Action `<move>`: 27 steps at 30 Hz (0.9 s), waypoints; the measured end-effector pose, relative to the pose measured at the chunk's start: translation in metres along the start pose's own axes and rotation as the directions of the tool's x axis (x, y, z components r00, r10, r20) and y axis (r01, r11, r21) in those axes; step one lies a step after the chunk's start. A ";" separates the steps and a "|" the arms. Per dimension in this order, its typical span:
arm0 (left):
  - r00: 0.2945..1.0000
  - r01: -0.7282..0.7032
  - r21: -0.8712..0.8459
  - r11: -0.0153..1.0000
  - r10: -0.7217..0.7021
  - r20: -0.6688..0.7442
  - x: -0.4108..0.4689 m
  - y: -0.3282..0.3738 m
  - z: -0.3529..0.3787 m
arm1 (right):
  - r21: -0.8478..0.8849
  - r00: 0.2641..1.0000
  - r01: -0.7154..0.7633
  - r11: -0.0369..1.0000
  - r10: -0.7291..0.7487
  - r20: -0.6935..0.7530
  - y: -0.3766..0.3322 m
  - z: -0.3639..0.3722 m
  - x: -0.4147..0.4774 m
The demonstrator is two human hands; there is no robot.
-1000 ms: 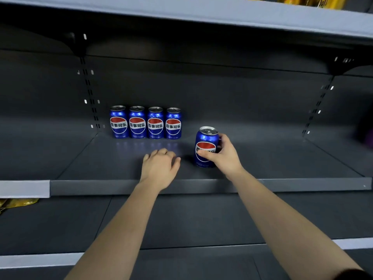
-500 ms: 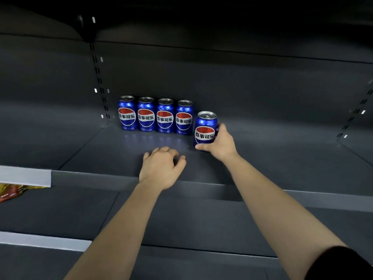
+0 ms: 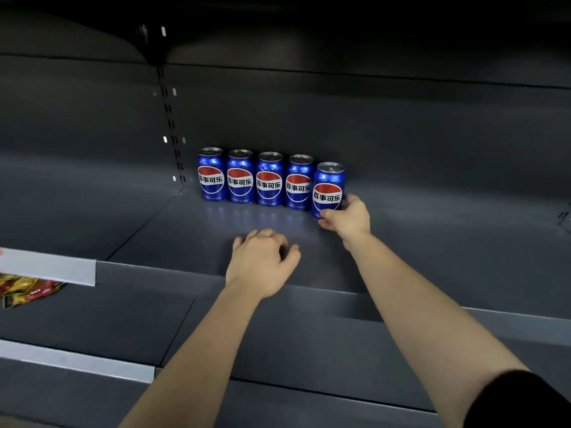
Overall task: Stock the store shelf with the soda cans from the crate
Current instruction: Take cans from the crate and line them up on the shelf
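In the head view I look down at a dark grey shelf. The right grip, a bare hand, holds a blue soda can low on its right side. The thumb and fingers curl round the bottom part of it. The can stands upright on the shelf, near the back wall, with its red, white and blue label facing me.

Four more blue cans stand in a row to its left, right at the back of the shelf. They are upright and side by side. The held can is just beside the last one in the row and a bit nearer to me. I cannot tell if the two touch.

The left grip is over the front part of the shelf, well in front of the row. Its fingers are loosely bent and it holds nothing. I cannot tell if it touches the shelf.

Far left, a white strip runs along a shelf edge. Shiny red and yellow packets lie under it on a lower shelf. A black sleeve shows on the right arm.
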State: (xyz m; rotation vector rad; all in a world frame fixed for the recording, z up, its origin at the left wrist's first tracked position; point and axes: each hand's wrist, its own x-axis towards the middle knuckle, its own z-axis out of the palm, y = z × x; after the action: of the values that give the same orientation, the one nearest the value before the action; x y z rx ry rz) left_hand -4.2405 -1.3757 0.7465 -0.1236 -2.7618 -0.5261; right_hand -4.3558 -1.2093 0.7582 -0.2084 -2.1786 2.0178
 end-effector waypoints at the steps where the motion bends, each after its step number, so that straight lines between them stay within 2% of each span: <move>1: 1.000 0.000 0.002 1.000 0.000 -0.001 0.000 0.000 0.000 | 0.000 1.000 0.003 1.000 -0.003 0.000 0.001 0.001 0.002; 8: 1.000 -0.002 -0.002 1.000 0.002 0.009 0.001 0.000 -0.001 | -0.058 0.998 0.006 0.998 -0.009 -0.055 0.010 0.005 0.013; 18: 1.000 -0.006 0.006 1.000 0.006 0.001 -0.001 0.002 -0.002 | -0.072 0.990 0.039 0.997 -0.029 0.136 0.007 -0.001 0.006; 24: 1.000 -0.011 0.039 0.999 0.010 0.010 -0.005 0.003 -0.005 | -0.181 0.993 0.058 0.982 -0.039 0.108 -0.001 -0.002 -0.019; 27: 0.998 -0.043 0.056 0.998 0.045 -0.040 -0.012 0.005 -0.008 | -0.227 0.996 0.056 0.972 -0.040 0.074 -0.003 -0.003 -0.038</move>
State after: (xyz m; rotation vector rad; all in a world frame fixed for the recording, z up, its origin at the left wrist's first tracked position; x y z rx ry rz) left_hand -4.2261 -1.3744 0.7510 -0.1585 -2.7235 -0.4363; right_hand -4.3180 -1.2145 0.7606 -0.1144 -2.4337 1.7712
